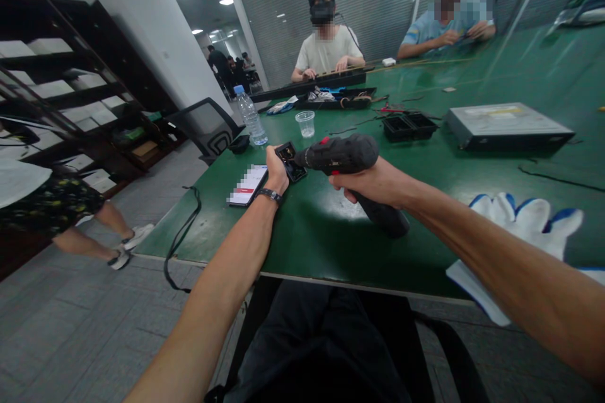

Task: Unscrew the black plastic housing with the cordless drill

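Observation:
My right hand (362, 181) is wrapped round the handle of a black cordless drill (340, 154) with red details. The drill's tip points left, at a small black part (292, 162) with an open, hollow-looking face. My left hand (276, 170) grips that part by its left side and keeps it tilted above the table. Whether the bit touches the part is too small to tell. Beside my left hand, a phone (248, 185) with a lit screen lies on the green table (302, 233).
A clear plastic cup (305, 124) and a water bottle (251, 116) stand beyond my left hand. Farther right are a black divided tray (409, 127) and a flat metal box (510, 126). White gloves (524, 220) lie near my right forearm. Two people sit across the table.

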`<state>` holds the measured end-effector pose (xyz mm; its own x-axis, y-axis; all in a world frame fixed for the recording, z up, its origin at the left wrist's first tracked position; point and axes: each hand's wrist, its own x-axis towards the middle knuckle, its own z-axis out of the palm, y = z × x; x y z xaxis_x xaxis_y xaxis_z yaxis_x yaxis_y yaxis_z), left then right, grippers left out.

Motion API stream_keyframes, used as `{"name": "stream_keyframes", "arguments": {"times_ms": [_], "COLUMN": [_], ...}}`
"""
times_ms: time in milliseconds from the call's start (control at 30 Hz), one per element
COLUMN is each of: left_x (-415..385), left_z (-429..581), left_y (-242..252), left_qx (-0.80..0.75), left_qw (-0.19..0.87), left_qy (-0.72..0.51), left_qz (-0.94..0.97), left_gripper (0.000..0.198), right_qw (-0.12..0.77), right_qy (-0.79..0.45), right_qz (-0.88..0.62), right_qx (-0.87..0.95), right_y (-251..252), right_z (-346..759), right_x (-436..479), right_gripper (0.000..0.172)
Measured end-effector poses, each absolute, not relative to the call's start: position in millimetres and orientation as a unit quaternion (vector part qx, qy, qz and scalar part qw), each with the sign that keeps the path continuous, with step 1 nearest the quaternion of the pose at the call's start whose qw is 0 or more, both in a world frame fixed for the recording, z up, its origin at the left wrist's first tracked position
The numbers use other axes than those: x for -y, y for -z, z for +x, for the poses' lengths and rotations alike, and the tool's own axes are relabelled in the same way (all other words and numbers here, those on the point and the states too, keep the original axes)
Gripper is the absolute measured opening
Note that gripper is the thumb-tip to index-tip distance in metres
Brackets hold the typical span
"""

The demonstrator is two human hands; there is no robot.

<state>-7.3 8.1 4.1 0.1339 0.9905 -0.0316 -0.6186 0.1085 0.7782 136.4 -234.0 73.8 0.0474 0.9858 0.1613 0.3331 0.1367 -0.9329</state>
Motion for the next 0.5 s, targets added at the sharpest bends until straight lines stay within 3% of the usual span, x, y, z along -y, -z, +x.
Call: {"name": "stream_keyframes", "arguments": {"times_ms": [500], "left_x": [-11.2], "left_z": [-7.3], "left_y": [-3.2], "left_qx": [-0.293], "left_qw": [0.688], "left_qy": [-0.586], "left_qz": [0.313], "left_gripper": [0.033], "right_qw": [0.465], "right_qy": [-0.346], "right_qz": [-0.554], "right_qx": [0.598], "right_y": [-76.3], "right_z": [135.4], "right_x": [235.5], "right_gripper": [0.019]}}
